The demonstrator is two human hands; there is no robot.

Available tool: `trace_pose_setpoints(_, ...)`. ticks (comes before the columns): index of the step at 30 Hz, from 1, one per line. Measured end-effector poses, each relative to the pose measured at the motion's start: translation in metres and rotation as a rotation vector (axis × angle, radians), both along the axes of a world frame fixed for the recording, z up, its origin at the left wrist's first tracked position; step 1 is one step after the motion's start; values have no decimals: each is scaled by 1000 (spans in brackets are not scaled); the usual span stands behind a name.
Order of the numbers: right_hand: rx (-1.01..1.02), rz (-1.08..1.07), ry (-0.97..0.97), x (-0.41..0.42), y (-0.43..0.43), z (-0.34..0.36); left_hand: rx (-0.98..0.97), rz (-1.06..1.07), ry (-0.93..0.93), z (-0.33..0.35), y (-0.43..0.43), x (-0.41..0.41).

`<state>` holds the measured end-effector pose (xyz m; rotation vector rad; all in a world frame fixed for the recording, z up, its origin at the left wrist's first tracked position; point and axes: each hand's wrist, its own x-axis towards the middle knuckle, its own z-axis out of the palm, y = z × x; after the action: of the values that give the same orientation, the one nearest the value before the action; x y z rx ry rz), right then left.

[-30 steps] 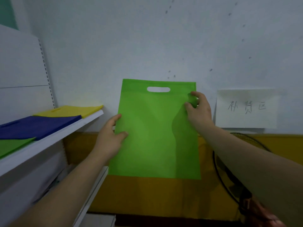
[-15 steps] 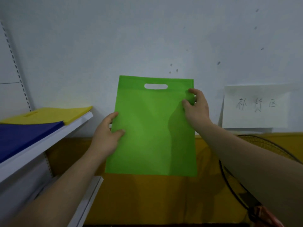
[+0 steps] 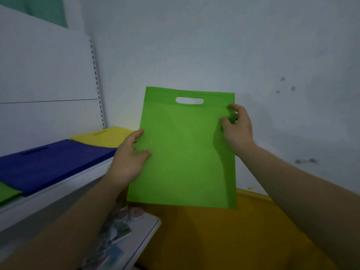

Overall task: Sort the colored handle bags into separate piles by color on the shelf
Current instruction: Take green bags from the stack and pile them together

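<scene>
I hold a flat green handle bag (image 3: 185, 152) upright in front of the wall, its cut-out handle at the top. My left hand (image 3: 129, 160) pinches its left edge at mid-height. My right hand (image 3: 236, 128) grips its right edge near the top. On the white shelf (image 3: 58, 189) to the left lie a yellow bag pile (image 3: 103, 136) at the far end, a blue bag pile (image 3: 50, 162) in the middle, and a green bag pile (image 3: 7, 193) at the near end, cut off by the frame edge.
A white slotted back panel (image 3: 48, 84) rises behind the shelf. A lower shelf (image 3: 136, 232) holds blurred packets. The wall is white above and yellow (image 3: 224, 234) below on the right.
The view has swung left and tilted; the shelf piles now show more fully and the paper sign and fan have left the frame. Both hands keep the same grip on the green bag.
</scene>
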<state>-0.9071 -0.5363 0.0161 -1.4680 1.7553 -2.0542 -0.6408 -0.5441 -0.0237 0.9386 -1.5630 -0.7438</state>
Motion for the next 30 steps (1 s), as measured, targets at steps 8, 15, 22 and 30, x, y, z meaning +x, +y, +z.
trace_pose_setpoints(8, -40, 324, 1, 84, -86, 5, -39, 435, -102, 15, 14, 69)
trace_pose_setpoints(15, -37, 661, -28, 209, -102, 9, -36, 729, -88, 23, 69, 156)
trace_pose_setpoints(22, 53, 972, -52, 319, -80, 9, -13, 937, -109, 29, 134, 228)
trace_pose_setpoints(30, 105, 1100, 7, 415, -57, -3, 93, 1045, -137, 24, 180, 297)
